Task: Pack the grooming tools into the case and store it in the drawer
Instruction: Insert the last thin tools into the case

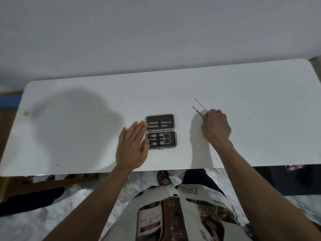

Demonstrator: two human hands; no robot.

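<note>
A small brown grooming case (161, 131) lies open on the white table (86, 136), its two halves one behind the other. Scissors, clippers and other metal tools sit strapped inside. My left hand (132, 145) rests flat with fingers apart against the case's left edge, thumb touching the near half. To the right of the case, my right hand (215, 127) is closed on the ends of two thin metal tools (199, 106), which stick out up and to the left from my fingers. Whether their tips touch the table I cannot tell.
The table's front edge runs just below my wrists, with a marble floor and my sandalled foot (163, 177) beneath. A grey wall stands behind the table. Wooden furniture (43, 183) and dark objects lie low at the left; no drawer shows.
</note>
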